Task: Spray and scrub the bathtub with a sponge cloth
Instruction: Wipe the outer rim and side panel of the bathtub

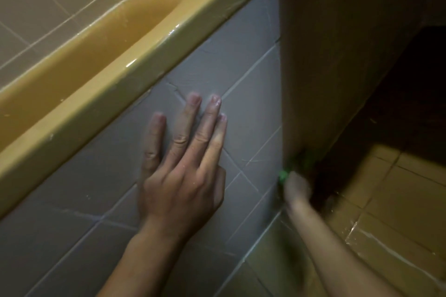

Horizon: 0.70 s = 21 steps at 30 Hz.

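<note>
Left hand lies flat, fingers straight, on the tiles, blurry right hand seems to grip the green sponge, and soapy tiles could slide that propping palm.

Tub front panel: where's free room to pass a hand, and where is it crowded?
Free: grey tiled panel between the yellow bathtub rim and left hand; also tan floor tiles at right. Crowded: bottom corner, where the blurred right hand holds a green sponge cloth.
</note>
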Each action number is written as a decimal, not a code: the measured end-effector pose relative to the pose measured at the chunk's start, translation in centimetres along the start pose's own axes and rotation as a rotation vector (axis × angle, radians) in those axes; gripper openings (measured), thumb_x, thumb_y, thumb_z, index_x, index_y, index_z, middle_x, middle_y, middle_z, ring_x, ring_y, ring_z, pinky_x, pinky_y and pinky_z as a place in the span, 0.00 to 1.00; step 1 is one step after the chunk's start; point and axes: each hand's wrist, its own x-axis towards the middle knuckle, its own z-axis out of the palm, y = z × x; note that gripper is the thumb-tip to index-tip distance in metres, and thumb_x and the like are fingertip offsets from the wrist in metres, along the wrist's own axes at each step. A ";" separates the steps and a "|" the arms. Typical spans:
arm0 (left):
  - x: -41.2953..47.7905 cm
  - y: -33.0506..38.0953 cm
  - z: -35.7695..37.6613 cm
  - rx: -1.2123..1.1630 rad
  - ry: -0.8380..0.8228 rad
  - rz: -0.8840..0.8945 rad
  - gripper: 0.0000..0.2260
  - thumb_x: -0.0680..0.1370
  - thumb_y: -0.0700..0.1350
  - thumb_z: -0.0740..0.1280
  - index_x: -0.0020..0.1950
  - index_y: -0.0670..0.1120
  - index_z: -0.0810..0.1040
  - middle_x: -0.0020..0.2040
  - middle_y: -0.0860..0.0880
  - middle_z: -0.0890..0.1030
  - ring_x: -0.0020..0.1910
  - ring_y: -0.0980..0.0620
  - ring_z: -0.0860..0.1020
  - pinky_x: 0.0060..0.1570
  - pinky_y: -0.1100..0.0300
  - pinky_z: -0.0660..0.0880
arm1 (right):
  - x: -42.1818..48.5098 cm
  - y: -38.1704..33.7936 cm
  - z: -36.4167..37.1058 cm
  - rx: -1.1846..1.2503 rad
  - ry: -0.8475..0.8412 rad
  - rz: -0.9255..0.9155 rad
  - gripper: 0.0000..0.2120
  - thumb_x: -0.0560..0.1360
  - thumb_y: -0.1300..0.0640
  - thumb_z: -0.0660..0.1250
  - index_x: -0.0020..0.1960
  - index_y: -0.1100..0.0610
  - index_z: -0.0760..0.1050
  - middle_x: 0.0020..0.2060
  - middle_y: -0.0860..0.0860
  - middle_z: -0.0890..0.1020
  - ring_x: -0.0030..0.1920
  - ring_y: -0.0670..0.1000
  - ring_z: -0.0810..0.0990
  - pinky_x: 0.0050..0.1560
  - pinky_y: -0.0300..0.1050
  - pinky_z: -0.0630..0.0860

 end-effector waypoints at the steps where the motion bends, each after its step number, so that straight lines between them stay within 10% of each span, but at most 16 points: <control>1: -0.2 0.1 0.3 0.012 0.008 -0.017 0.28 0.79 0.45 0.61 0.80 0.44 0.69 0.83 0.48 0.63 0.84 0.47 0.57 0.81 0.42 0.47 | -2.5 0.3 0.6 0.019 -0.043 -0.078 0.24 0.85 0.45 0.60 0.74 0.60 0.67 0.66 0.55 0.75 0.66 0.53 0.75 0.65 0.45 0.69; 5: 0.5 0.7 0.6 -0.007 0.041 -0.015 0.28 0.78 0.45 0.60 0.79 0.44 0.70 0.82 0.47 0.64 0.83 0.46 0.59 0.81 0.42 0.47 | -12.0 2.9 1.3 0.045 -0.063 -0.386 0.28 0.83 0.45 0.60 0.79 0.56 0.61 0.72 0.52 0.70 0.70 0.50 0.71 0.69 0.44 0.68; 10: 0.1 0.4 0.4 -0.035 0.013 0.008 0.30 0.76 0.45 0.63 0.80 0.43 0.70 0.83 0.46 0.63 0.83 0.45 0.58 0.81 0.40 0.50 | -4.5 2.6 1.5 0.218 0.034 0.412 0.24 0.85 0.48 0.59 0.75 0.61 0.64 0.69 0.65 0.74 0.66 0.65 0.76 0.65 0.56 0.74; 12: 0.0 0.2 0.4 -0.048 0.022 0.004 0.31 0.76 0.44 0.64 0.80 0.42 0.69 0.83 0.45 0.63 0.83 0.46 0.59 0.81 0.41 0.50 | -5.7 -1.9 1.8 0.189 0.037 0.264 0.23 0.85 0.50 0.60 0.74 0.63 0.66 0.69 0.65 0.74 0.66 0.65 0.76 0.64 0.53 0.72; 17: 0.9 0.5 0.0 -0.132 0.137 -0.101 0.23 0.86 0.44 0.50 0.78 0.41 0.71 0.80 0.44 0.67 0.81 0.43 0.63 0.80 0.43 0.53 | -13.9 -8.9 2.7 0.044 0.056 -0.783 0.28 0.83 0.45 0.59 0.79 0.57 0.63 0.77 0.57 0.69 0.76 0.53 0.68 0.75 0.43 0.64; 21: 1.2 0.1 -0.4 -0.126 0.153 -0.107 0.23 0.82 0.40 0.57 0.77 0.41 0.72 0.81 0.43 0.66 0.82 0.44 0.61 0.82 0.45 0.51 | -12.5 -5.0 2.2 0.044 0.072 -0.607 0.24 0.84 0.45 0.60 0.78 0.51 0.63 0.74 0.55 0.72 0.73 0.55 0.73 0.69 0.44 0.70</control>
